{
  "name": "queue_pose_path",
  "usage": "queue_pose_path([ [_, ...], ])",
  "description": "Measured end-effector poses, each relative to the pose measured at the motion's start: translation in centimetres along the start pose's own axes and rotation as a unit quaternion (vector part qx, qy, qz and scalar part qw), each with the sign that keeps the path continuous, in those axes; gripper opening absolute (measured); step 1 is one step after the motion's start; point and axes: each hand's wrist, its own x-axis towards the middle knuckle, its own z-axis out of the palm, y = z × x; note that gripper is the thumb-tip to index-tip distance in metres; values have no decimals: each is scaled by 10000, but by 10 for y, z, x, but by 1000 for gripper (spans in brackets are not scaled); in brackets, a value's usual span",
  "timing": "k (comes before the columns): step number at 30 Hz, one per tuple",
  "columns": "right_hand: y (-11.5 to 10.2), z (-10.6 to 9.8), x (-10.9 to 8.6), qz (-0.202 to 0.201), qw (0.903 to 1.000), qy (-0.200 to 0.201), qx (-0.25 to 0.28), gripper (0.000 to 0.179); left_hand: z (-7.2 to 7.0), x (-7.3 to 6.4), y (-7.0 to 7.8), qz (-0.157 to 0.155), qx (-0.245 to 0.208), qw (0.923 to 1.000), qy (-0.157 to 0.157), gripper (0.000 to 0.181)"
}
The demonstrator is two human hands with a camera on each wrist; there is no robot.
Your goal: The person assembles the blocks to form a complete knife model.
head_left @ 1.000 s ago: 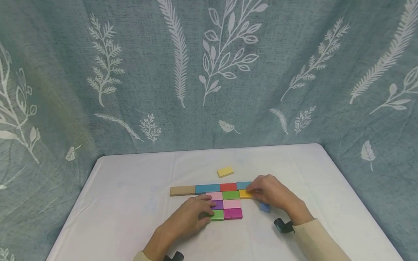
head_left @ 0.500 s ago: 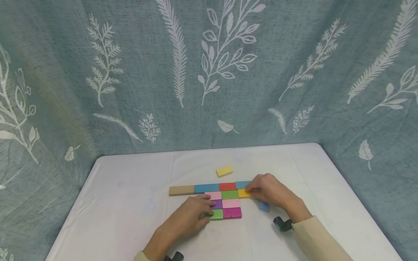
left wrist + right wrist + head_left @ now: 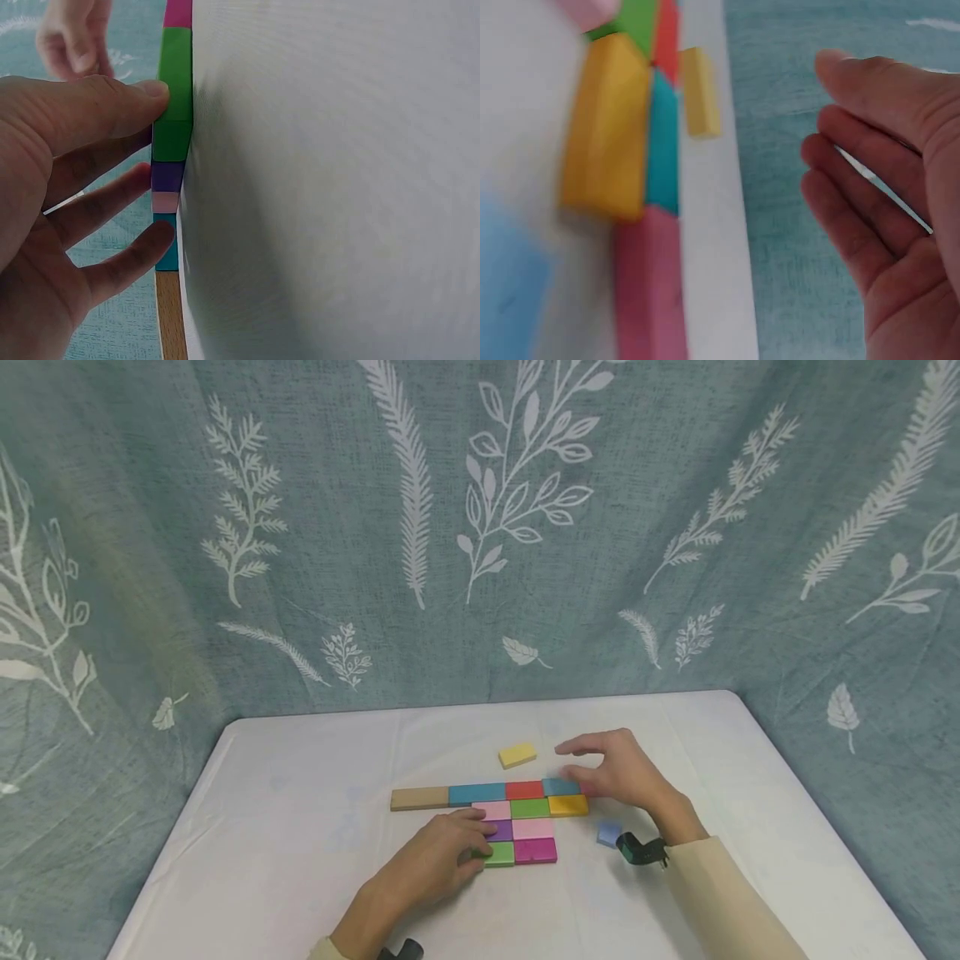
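Note:
Colored wooden blocks lie in adjoining rows on the white table. My left hand (image 3: 427, 856) rests at their left side. In the left wrist view its thumb touches the green block (image 3: 175, 75), while other fingers reach the ends of the purple block (image 3: 166, 177) and the blue block (image 3: 166, 244). Raised over the right end of the back row, my right hand (image 3: 626, 772) has its fingers spread from the thumb and holds nothing. Below it are the teal block (image 3: 561, 787), the orange-yellow block (image 3: 568, 806) and a dark pink block (image 3: 649, 289), mostly hidden in the head view.
A pale yellow block (image 3: 517, 755) lies alone behind the rows. One light blue block (image 3: 608, 833) sits apart, right of the rows, near the right wrist's camera. The tan block (image 3: 420, 799) ends the back row at left. A leaf-patterned curtain (image 3: 337, 527) hangs behind the table.
My right hand has let go of the orange-yellow block, lifted and moved toward the back, its fingers spreading. The light blue block shows more fully. My left hand stays in place.

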Motion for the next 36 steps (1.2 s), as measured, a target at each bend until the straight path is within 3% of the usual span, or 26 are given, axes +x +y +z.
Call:
queue_pose_path([
  [4,1,0,18,-243,9984,227,464,34,0,0,1,-23,-17,10000,-63,17],
  [7,4,4,31,-267,9959,174,850,36,1,0,1,6,-16,9999,-102,17],
  [17,15,27,60,418,9879,-302,1464,38,1,3,1,-92,-35,9997,-223,18],
  [26,23,44,67,793,9871,-436,1323,34,1,3,1,-133,-2,9997,-219,18],
  [36,17,45,69,725,9936,-359,786,30,-1,2,0,-149,6,9998,-160,17],
])
